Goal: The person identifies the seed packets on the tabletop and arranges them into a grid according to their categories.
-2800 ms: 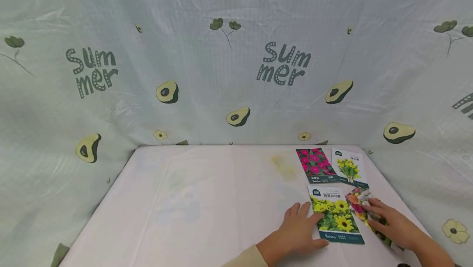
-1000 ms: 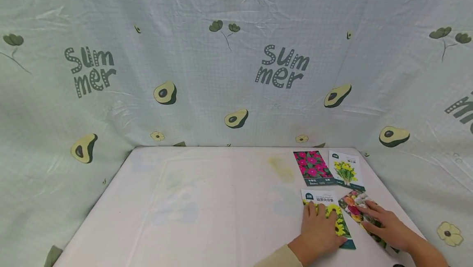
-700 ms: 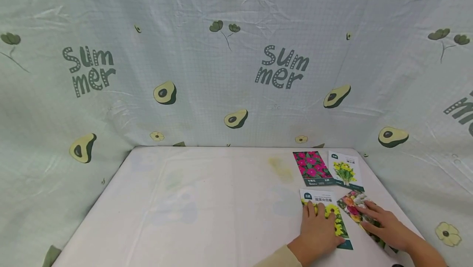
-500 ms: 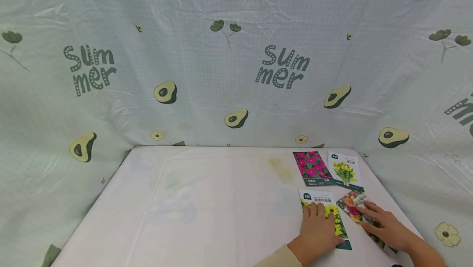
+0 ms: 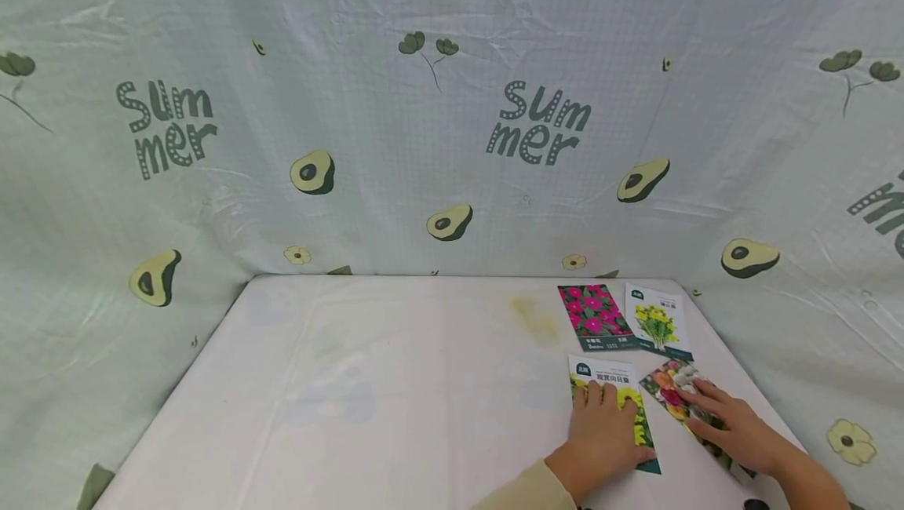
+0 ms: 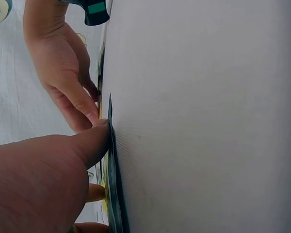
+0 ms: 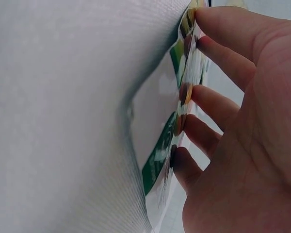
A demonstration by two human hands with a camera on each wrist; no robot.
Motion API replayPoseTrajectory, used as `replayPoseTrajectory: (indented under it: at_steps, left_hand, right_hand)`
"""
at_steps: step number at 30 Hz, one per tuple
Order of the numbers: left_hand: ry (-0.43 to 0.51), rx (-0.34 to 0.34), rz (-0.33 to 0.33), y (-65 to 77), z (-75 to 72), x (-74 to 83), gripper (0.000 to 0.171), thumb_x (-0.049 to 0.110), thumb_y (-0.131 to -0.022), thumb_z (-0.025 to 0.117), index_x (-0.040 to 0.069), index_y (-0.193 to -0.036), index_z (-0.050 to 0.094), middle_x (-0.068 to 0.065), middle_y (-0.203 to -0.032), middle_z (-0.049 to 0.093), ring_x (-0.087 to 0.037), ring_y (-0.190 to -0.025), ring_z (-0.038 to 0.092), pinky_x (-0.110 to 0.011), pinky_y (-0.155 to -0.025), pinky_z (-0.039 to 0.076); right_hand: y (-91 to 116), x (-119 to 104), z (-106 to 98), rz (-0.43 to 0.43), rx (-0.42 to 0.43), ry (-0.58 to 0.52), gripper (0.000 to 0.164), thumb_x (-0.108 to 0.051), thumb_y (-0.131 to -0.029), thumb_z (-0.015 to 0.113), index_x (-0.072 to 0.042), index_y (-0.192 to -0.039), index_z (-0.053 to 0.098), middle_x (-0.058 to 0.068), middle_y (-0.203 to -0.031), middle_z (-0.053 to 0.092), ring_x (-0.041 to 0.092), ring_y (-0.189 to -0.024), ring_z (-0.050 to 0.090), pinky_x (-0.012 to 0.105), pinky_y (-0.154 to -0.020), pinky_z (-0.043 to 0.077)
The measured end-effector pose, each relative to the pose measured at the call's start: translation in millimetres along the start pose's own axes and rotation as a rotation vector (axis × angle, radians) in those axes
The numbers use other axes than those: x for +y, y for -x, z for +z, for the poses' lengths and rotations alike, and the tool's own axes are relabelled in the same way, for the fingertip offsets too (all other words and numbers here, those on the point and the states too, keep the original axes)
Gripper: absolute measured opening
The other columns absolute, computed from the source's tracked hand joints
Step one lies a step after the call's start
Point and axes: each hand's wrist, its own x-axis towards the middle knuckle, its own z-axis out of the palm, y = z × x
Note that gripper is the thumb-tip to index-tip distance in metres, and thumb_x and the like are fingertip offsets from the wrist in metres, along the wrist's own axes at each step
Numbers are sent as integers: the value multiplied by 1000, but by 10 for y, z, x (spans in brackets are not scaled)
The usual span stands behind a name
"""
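My left hand (image 5: 603, 431) rests on a sunflower seed packet (image 5: 600, 367), fingers extended over its picture and thumb by its lower right corner. In the left wrist view the thumb (image 6: 94, 141) touches the dark green edge of that packet (image 6: 115, 194). To its right, my right hand (image 5: 738, 430) lies with spread fingers on a packet of mixed colourful flowers (image 5: 667, 392), set at a slant. In the right wrist view the fingertips (image 7: 182, 158) touch this packet's printed face (image 7: 184, 63), seen nearly edge-on. Both hands cover parts of their packets.
Behind them lie a pink-flower packet (image 5: 596, 312) and a yellow-flower packet (image 5: 657, 322), touching or slightly overlapping. The white-covered table (image 5: 318, 416) meets a printed curtain (image 5: 381, 125) at its back and sides. A dark object (image 5: 756, 504) shows at the front edge.
Since the oldest frame, my left hand has moved right, onto the sunflower packet, and that packet has shifted slightly left. The right hand stays on its packet. Lately almost nothing moves.
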Motion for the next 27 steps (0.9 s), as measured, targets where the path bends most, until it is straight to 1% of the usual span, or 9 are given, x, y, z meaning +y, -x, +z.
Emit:
replayPoseTrajectory:
  at_steps: [5,8,13,18,27]
  left_hand:
    - [5,-2,2,-10,-14,-35,71,83,-80,58,47,-140,54,10,-145,49,-17,-141,44,-42,-118,36]
    - [11,2,-1,-8,-27,-65,73,85,-77,60,47,-139,55,11,-143,51,-15,-137,46,-41,-116,38]
    - [19,7,-5,8,-59,-104,74,86,-73,63,47,-136,57,13,-141,52,-14,-131,49,-39,-112,40]
    - [20,-4,-18,13,-72,-117,75,87,-72,63,48,-135,57,14,-145,49,-14,-132,48,-38,-111,41]
    - [43,-39,-49,25,-58,-150,76,86,-70,64,52,-137,54,16,-151,46,-14,-137,44,-40,-113,38]
  right_hand:
    - [-9,3,2,-9,4,-9,63,-40,-102,60,1,-148,50,43,-154,28,70,-135,28,80,-97,34]
    - [-9,-2,3,-12,4,-6,63,-40,-102,61,2,-148,50,43,-154,28,70,-135,29,80,-96,34]
    - [-6,-17,-7,8,-8,16,65,-43,-102,60,1,-148,50,43,-154,28,70,-134,29,80,-96,34]
    - [-5,-10,-9,4,-2,14,64,-41,-102,60,2,-148,50,43,-154,28,70,-135,29,79,-97,35]
    - [-14,13,9,-4,1,-2,64,-40,-101,61,3,-148,49,43,-154,28,70,-135,28,79,-98,34]
